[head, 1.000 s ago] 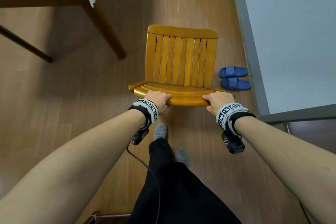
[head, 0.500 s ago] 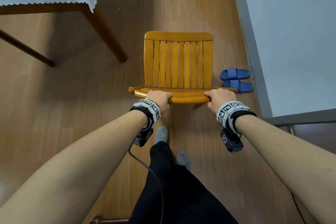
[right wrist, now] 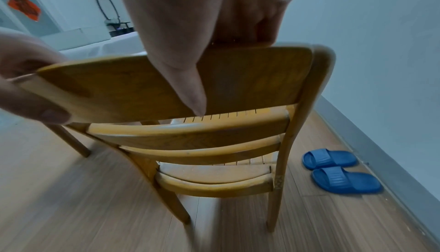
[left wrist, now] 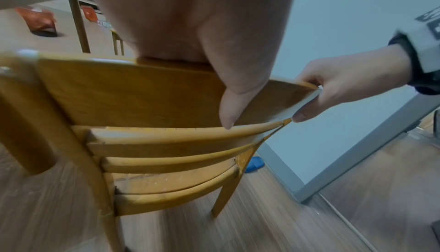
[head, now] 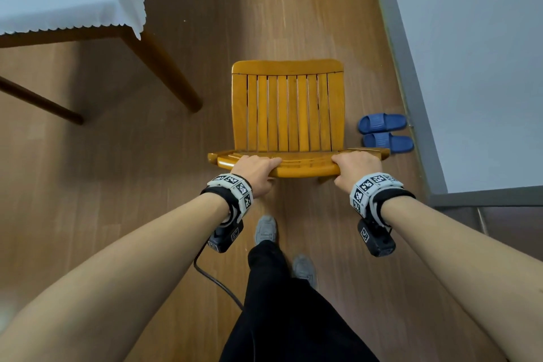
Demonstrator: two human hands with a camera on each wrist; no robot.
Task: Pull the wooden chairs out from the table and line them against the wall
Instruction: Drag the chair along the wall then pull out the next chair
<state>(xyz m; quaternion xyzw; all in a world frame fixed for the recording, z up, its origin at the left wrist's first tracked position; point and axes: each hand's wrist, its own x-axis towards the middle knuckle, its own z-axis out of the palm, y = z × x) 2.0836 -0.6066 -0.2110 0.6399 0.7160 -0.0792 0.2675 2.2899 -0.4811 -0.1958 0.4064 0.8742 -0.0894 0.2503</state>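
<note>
Both my hands, left (head: pixel 258 167) and right (head: pixel 354 166), grip the chair (head: pixel 288 114) top rail; next, swing it toward the wall (head: pixel 470 53) at three o'clock.

A: anyone spot readable text here?

B: nope. The wristbands (head: pixel 233 185) only carry black-and-white square code patterns, no letters or numbers I can make out. Same kind of marker on the wrist camera (head: pixel 373 239).

A: that orange sign (right wrist: pixel 23 5) on the far wall?

B: too blurry to read.
</note>
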